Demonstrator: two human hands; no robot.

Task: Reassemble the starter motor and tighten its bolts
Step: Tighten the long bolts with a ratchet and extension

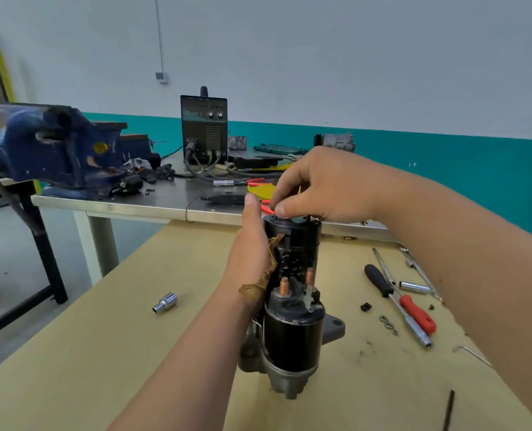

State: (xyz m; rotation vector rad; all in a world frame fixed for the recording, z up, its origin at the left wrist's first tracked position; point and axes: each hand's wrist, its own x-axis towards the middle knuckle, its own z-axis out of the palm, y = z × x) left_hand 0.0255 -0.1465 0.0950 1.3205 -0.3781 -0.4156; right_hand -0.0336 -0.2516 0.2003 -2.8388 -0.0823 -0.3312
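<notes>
Item: starter motor [292, 331], black body on a grey nose casting, standing upright on the tan table [103, 353] at centre frame, copper terminals facing us

Left hand [252, 244]: we log it grasping the upper housing from the left, palm flat against it, thumb pointing up beside the end cap [289, 225]; the fingers behind are hidden

Right hand [317, 185]: directly above the motor's top, fingers curled down, thumb and forefinger tips together at the cap's left rim. Whether a small fastener sits between them we cannot tell. A thin dark pin [308, 218] stands up from the cap just under this hand

Step, as we judge it: seating the end cap and starting its fasteners by hand; tightening not yet begun

Next move calls for: a steady upright motor, fasteners threaded straight, then a driver

Nearby, right of frame: black-handled screwdriver [378, 279], red-handled screwdriver [417, 314], loose washers [389, 325]. Left of centre: a socket [165, 303]
</notes>
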